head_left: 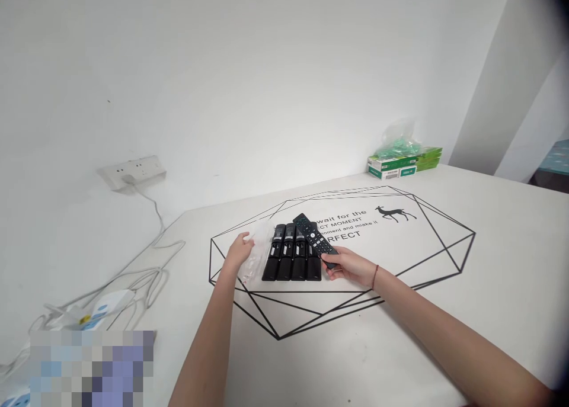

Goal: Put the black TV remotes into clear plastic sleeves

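Our arms [207, 339] reach mid-frame, where our right hand [349, 266] holds the black remote [315, 239], best kept steady, but we can't tell if our left hand [239, 250] pinches the clear bag [259, 254].

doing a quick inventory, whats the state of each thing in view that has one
Held remote: in the right hand, tilted, buttons facing the camera
Four black remotes: side by side, backs up
Clear plastic bag: crumpled, at the left hand
Wall socket: one plug inserted
White cables: loosely tangled
Green-and-white boxes: stacked, second bag on top
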A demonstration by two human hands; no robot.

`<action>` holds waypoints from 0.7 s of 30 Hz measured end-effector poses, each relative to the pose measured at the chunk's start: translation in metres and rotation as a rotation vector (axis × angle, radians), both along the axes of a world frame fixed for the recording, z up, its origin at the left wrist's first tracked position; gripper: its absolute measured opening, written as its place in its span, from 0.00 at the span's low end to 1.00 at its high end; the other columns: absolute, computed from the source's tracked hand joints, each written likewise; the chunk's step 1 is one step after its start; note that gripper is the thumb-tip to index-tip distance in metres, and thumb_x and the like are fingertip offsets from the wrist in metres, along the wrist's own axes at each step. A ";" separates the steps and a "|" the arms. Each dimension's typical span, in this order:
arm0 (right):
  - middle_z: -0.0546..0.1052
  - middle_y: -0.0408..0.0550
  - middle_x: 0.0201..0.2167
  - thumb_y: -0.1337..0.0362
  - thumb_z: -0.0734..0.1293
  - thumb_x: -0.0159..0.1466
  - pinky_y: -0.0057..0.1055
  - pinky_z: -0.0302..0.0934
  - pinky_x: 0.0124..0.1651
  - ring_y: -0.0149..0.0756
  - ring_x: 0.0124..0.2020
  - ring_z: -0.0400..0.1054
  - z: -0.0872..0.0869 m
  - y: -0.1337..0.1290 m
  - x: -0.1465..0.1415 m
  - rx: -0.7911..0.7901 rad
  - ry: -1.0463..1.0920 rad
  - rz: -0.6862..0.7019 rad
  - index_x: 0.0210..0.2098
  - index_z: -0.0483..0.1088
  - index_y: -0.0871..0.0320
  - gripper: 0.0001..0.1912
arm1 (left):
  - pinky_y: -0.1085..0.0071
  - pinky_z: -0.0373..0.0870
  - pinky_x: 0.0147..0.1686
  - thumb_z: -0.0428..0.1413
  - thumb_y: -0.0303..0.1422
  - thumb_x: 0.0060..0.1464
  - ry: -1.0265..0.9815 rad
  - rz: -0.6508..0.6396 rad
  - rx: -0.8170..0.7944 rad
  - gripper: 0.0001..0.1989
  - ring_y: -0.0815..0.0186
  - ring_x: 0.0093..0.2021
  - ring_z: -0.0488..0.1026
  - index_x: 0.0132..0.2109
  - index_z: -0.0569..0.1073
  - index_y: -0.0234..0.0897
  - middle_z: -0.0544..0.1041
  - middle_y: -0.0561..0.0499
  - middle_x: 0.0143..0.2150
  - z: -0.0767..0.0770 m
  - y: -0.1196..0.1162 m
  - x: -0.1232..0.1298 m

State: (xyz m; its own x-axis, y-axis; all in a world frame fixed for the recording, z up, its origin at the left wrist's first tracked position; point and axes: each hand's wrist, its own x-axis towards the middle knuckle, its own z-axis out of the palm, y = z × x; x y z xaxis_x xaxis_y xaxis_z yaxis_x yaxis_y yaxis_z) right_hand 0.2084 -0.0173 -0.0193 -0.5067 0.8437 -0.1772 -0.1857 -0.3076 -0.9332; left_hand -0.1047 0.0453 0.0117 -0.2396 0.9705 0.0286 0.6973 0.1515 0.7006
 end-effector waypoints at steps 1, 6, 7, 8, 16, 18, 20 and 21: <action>0.70 0.44 0.27 0.57 0.69 0.56 0.29 0.63 0.32 0.27 0.25 0.63 -0.001 0.001 0.000 0.005 0.001 0.004 0.30 0.65 0.59 0.13 | 0.66 0.65 0.45 0.48 0.36 0.54 0.049 -0.008 0.006 0.24 0.60 0.47 0.71 0.57 0.62 0.35 0.74 0.42 0.45 -0.006 0.002 0.000; 0.70 0.43 0.26 0.57 0.68 0.57 0.28 0.62 0.31 0.27 0.24 0.63 -0.001 0.001 -0.001 0.017 -0.002 0.023 0.29 0.65 0.60 0.13 | 0.59 0.61 0.49 0.42 0.37 0.57 0.378 0.009 0.165 0.23 0.54 0.51 0.67 0.57 0.64 0.37 0.70 0.38 0.50 -0.020 -0.001 0.010; 0.70 0.43 0.26 0.57 0.68 0.57 0.29 0.62 0.32 0.27 0.24 0.63 -0.001 0.001 -0.001 0.010 -0.005 0.021 0.29 0.65 0.60 0.13 | 0.57 0.60 0.50 0.42 0.38 0.57 0.427 0.011 0.199 0.23 0.52 0.53 0.65 0.57 0.65 0.39 0.69 0.38 0.52 -0.021 -0.002 0.013; 0.70 0.43 0.26 0.57 0.69 0.56 0.29 0.62 0.32 0.27 0.24 0.63 0.000 0.000 -0.001 -0.001 -0.009 0.016 0.29 0.65 0.60 0.13 | 0.56 0.59 0.50 0.41 0.40 0.58 0.460 0.003 0.215 0.23 0.51 0.54 0.63 0.57 0.65 0.42 0.67 0.39 0.54 -0.021 -0.004 0.015; 0.70 0.44 0.28 0.60 0.69 0.56 0.29 0.63 0.33 0.26 0.24 0.63 -0.003 -0.001 -0.001 -0.050 0.004 -0.013 0.30 0.64 0.60 0.11 | 0.52 0.60 0.48 0.43 0.43 0.57 0.503 -0.012 0.025 0.22 0.47 0.55 0.61 0.54 0.69 0.45 0.64 0.42 0.59 -0.033 -0.013 0.019; 0.71 0.44 0.27 0.61 0.69 0.56 0.28 0.63 0.31 0.26 0.23 0.63 -0.005 0.000 -0.001 -0.050 0.007 -0.019 0.30 0.64 0.60 0.11 | 0.51 0.60 0.48 0.43 0.43 0.57 0.543 0.033 0.088 0.22 0.47 0.55 0.61 0.54 0.69 0.43 0.65 0.41 0.58 -0.029 -0.016 0.022; 0.71 0.44 0.27 0.61 0.69 0.56 0.27 0.62 0.27 0.26 0.22 0.63 -0.005 0.001 -0.002 -0.051 0.005 -0.037 0.29 0.63 0.59 0.11 | 0.51 0.59 0.49 0.44 0.43 0.57 0.567 0.099 0.231 0.23 0.48 0.55 0.61 0.55 0.69 0.40 0.65 0.40 0.58 -0.019 -0.020 0.028; 0.71 0.44 0.27 0.61 0.68 0.56 0.26 0.61 0.25 0.26 0.21 0.63 -0.005 0.002 -0.003 -0.054 0.004 -0.053 0.30 0.63 0.59 0.10 | 0.52 0.59 0.50 0.44 0.42 0.58 0.558 0.126 0.317 0.23 0.49 0.54 0.61 0.55 0.68 0.39 0.66 0.40 0.57 -0.012 -0.022 0.033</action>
State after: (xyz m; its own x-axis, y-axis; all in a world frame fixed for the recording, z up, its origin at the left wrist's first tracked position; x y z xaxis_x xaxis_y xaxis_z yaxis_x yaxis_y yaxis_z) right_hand 0.2058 -0.0155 -0.0240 -0.4627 0.8583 -0.2218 -0.2062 -0.3475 -0.9147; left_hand -0.0714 0.0229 -0.0005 -0.2168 0.8600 0.4620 0.9596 0.1008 0.2626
